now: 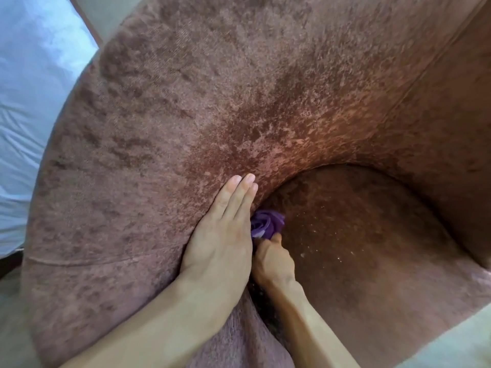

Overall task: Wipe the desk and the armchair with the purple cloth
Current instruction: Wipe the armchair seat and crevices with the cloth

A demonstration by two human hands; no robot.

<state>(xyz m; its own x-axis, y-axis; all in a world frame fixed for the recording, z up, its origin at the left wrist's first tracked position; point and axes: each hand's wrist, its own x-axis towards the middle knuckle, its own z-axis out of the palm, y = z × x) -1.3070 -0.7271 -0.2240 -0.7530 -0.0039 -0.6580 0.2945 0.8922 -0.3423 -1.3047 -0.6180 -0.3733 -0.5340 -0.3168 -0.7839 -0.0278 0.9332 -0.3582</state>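
The brown velvet armchair (239, 88) fills almost the whole view, its curved back and arm wrapping around the darker seat (358, 235). My left hand (223, 229) lies flat with fingers together against the inner side of the arm, beside the crease where it meets the seat. My right hand (273, 258) is down in that crease, closed on the bunched purple cloth (265, 224), which presses against the seat's edge. Small pale specks dot the seat to the right of the cloth. The desk is out of view.
White bedding (32, 102) lies to the left behind the armchair. A strip of pale floor (457, 341) shows at the bottom right. A wooden edge (85, 19) runs along the upper left.
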